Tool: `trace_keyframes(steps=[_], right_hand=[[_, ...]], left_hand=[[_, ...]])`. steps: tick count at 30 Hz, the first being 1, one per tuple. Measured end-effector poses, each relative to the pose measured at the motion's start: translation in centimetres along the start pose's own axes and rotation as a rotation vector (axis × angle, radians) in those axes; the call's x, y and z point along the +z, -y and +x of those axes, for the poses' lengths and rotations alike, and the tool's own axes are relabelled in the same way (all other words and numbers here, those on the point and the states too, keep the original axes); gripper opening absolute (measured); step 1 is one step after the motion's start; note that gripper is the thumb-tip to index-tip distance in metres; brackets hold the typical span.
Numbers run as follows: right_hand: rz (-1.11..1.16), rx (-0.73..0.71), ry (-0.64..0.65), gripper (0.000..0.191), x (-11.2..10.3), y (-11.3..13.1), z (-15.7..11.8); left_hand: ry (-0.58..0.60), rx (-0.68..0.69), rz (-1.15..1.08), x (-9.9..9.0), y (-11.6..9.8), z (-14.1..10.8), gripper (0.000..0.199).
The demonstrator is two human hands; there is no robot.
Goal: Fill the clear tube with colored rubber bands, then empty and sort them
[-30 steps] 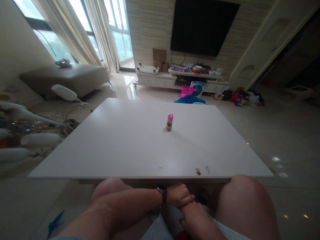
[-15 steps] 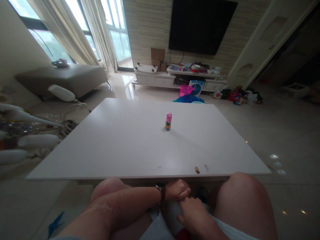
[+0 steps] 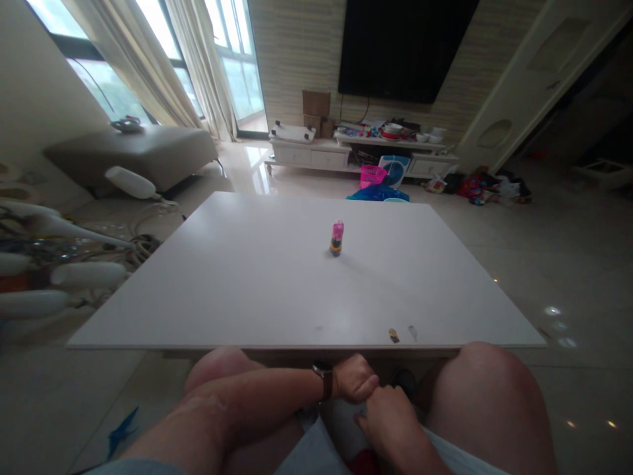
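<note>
While the left hand (image 3: 354, 378) rests in a loose, closed fist in front of the lap, the right hand (image 3: 391, 417) lies bent against its fingers, touching them; how tightly the right one is shut, and whether anything sits between the two, cannot be told. Both are just beyond the near edge of the white table (image 3: 247, 290), between the knees, and a single watch (image 3: 322, 380) with a dark strap circles the left wrist. Nearest to the hands, two small flat pieces lie side by side on the tabletop, close to its near edge and right of its middle, apart from each other. One is a yellow-and-dark piece (image 3: 393, 335), its long axis slanting from far left to near right; the other is a pale piece (image 3: 412, 332), narrower at its near end, its long axis pointing mostly away from the person with a slight slant. Farther back, near the middle of the table's width, one bottle (image 3: 337, 239) stands upright, its long axis vertical, pink above and dark and yellow lower down. Any print on it or on the two pieces is too small and blurred to read. Beyond the table are one pink basket (image 3: 372, 176), one low white cabinet (image 3: 329, 159) and one dark television (image 3: 398, 49) on the wall.
</note>
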State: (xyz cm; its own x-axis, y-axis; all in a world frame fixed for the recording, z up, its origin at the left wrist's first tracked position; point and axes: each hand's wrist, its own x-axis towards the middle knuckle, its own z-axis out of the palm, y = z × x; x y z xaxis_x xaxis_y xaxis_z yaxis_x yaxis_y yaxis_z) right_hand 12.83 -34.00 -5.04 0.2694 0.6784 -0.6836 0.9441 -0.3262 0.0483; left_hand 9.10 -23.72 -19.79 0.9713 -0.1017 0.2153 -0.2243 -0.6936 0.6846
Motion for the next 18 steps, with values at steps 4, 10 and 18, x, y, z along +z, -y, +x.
trace_keyframes(steps=[4,10,18], right_hand=[[0.051,0.009,-0.009,0.041,-0.4,-0.4,-0.9],[0.428,-0.173,-0.103,0.033,-0.3,-5.1,-1.6],[1.775,-0.419,-0.354,0.050,1.0,-6.4,-0.8]], left_hand=[[-0.022,0.006,-0.031,0.2,-0.4,0.1,0.041],[-0.099,-0.072,-0.266,-2.0,-3.2,1.2,0.050],[-0.237,-0.151,-1.196,-6.5,-8.3,3.6,0.053]])
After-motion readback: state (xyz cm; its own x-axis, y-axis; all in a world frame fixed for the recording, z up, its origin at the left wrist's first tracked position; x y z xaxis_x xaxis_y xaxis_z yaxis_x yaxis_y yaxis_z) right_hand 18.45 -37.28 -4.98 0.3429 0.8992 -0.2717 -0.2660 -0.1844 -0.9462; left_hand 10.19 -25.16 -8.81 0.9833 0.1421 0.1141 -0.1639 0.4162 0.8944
